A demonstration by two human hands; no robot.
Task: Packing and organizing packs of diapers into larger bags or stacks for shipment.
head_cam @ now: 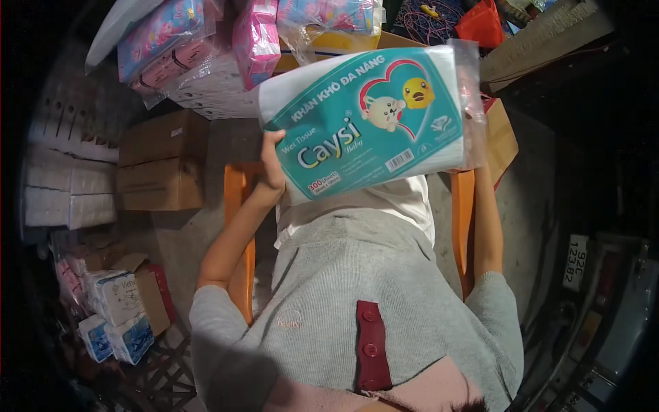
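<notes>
A large plastic-wrapped pack of Caysi dry wipes (329, 129), white with a teal printed face, is held up tilted over my lap. My left hand (273, 159) grips its left end, the thumb lying on the front and the other fingers hidden behind. At the pack's right end, clear loose wrapping (471, 103) sticks out. My right forearm reaches up to that end, but the right hand is hidden behind the pack and wrapping, so its hold cannot be seen.
Orange chair arms (463, 226) flank me. Ahead are pink and blue wrapped tissue packs (162, 38) and a red plastic bag (480, 23). Cardboard boxes (162, 159) and stacked white packs (69, 188) stand at left, more wrapped packs (116, 298) lower down. A vehicle's rear (602, 319) is at right.
</notes>
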